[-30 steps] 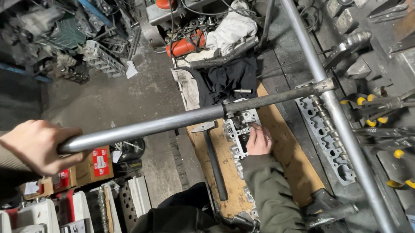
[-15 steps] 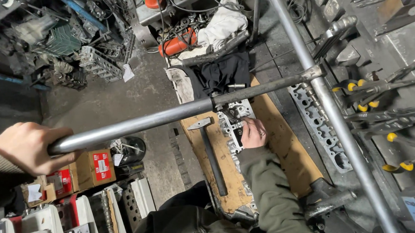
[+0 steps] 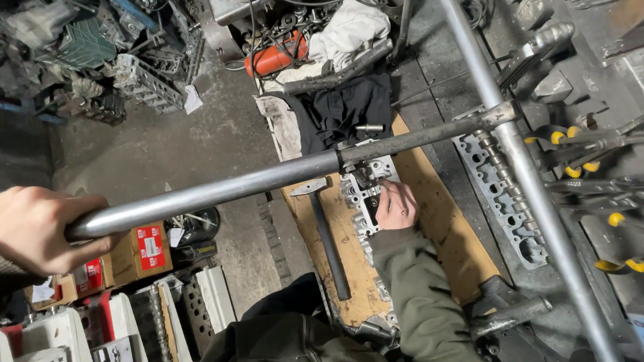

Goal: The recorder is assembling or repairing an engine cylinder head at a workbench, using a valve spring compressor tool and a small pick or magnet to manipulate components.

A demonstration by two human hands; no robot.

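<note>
The left hand grips the long steel lever bar's end; the right hand, fingers curled narrow, rests on the cylinder head atop the wooden workbench.

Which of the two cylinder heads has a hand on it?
The cylinder head on the wooden board, under the right hand. The other cylinder head lies untouched beside the board.
</note>
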